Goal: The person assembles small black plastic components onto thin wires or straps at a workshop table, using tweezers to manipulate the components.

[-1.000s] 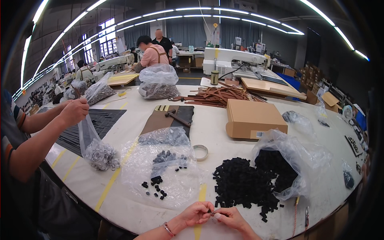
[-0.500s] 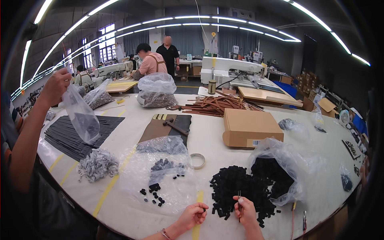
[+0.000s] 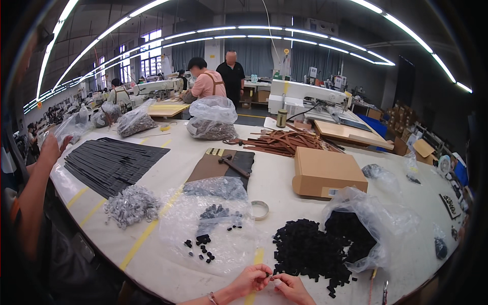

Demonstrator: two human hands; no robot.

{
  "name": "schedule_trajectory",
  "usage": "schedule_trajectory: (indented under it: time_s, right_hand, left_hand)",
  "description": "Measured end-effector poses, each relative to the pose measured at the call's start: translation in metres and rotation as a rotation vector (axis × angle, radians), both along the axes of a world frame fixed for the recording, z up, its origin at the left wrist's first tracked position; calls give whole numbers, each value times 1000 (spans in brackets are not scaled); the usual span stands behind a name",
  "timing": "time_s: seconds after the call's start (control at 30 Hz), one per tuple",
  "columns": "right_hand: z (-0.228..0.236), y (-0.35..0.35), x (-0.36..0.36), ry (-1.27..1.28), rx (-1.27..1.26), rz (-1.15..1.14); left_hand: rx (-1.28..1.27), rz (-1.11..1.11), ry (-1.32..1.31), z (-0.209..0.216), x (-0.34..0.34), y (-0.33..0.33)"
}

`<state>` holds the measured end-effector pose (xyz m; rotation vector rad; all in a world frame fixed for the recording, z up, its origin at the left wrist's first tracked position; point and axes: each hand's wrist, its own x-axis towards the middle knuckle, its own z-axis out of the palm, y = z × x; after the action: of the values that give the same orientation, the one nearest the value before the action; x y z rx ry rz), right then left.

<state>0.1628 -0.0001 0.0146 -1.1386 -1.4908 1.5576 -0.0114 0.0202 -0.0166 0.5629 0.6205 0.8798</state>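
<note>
Close to the table's near edge, my left hand pinches a small black piece between thumb and fingertips. My right hand is closed beside it, its fingertips meeting the left ones. A thin, slender tool seems to be in its grip, mostly hidden by the fingers. Something pale is wrapped on one right fingertip. Just beyond lies a heap of small black pieces, spilling from a clear plastic bag. Left of it, several black pieces rest on another clear bag.
A cardboard box, tape roll, hammer, metal clasps, black strips and brown straps lie farther off. Pliers-like tools lie at near right. Another person's arm reaches in at left.
My right hand has come left and down from the black heap to meet my left hand. At far left, the other person's hand has dropped and no longer holds the clear bag up. The view has shifted.
</note>
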Motion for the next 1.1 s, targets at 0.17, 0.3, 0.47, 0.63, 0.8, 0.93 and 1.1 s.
schedule_trajectory:
  time_s: [0.17, 0.3, 0.47, 0.63, 0.8, 0.93, 1.1]
  right_hand:
    - [9, -1, 2, -15, 33, 29]
    - [2, 3, 7, -140, 24, 53]
    - [1, 3, 8, -155, 32, 76]
    - [3, 2, 10, -97, -48, 99]
    - [10, 2, 9, -266, 179, 105]
    - [11, -1, 1, -357, 394, -57]
    - [2, -1, 0, -539, 485, -147]
  left_hand:
    - [-46, -61, -40, -1, -2, -1]
    - [-71, -112, -151, 2, -5, -2]
    - [-86, -174, -147, 7, -5, -2]
    - [-69, -227, -124, 0, -3, -2]
    - [-54, -218, -71, 2, -4, -3]
    - [-11, -55, 75, 9, 1, -5]
    - [101, 38, 184, 10, 6, -8]
